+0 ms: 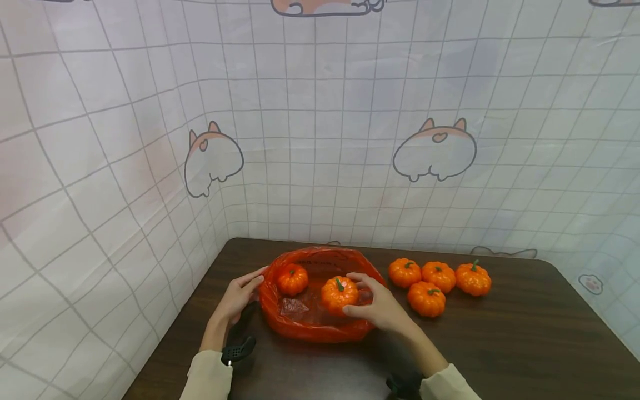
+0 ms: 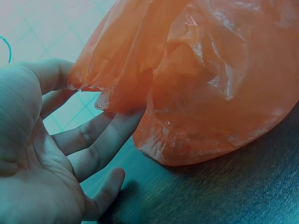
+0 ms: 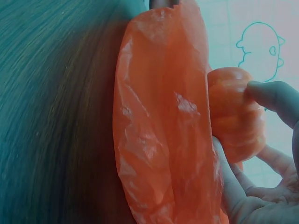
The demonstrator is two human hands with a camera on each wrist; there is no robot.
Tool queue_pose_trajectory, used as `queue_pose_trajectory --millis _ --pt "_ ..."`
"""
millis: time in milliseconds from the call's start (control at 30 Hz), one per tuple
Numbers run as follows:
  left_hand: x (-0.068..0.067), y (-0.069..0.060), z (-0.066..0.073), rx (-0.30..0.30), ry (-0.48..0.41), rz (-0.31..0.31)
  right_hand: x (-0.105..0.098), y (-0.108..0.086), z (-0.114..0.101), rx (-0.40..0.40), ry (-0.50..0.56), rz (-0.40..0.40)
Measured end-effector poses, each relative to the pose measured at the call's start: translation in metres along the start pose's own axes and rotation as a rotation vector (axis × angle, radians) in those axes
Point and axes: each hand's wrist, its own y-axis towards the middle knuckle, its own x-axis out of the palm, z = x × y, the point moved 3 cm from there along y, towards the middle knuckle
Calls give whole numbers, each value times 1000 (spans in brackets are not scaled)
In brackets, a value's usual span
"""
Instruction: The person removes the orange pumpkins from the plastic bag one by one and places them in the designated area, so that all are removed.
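A red plastic bag (image 1: 320, 331) stands on the table with its mouth spread wide. My left hand (image 1: 237, 294) holds the bag's left rim, and the left wrist view shows its fingers (image 2: 100, 144) against the thin plastic (image 2: 201, 107). Over the right part of the bag's mouth, my right hand (image 1: 382, 305) grips a small orange toy pumpkin (image 1: 339, 294) with a green stem. In the right wrist view the thumb (image 3: 275, 98) presses the pumpkin (image 3: 237, 114) from one side, fingers on the other. Another pumpkin (image 1: 292, 279) lies inside the bag, towards its left.
Several more small pumpkins sit grouped right of the bag; one (image 1: 426, 299) is nearest, another (image 1: 473, 279) farthest right. The dark wooden table (image 1: 520, 333) meets a white gridded cloth (image 1: 325, 194) with cartoon animals at its back and left.
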Motion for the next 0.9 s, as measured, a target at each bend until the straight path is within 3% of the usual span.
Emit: queue_pose_trajectory --millis 433,900 --pt "0 1 -1 7 1 -13 -22 -21 2 32 34 21" --pt "-2 0 -1 11 9 -11 -43 -37 0 -29 91 10"
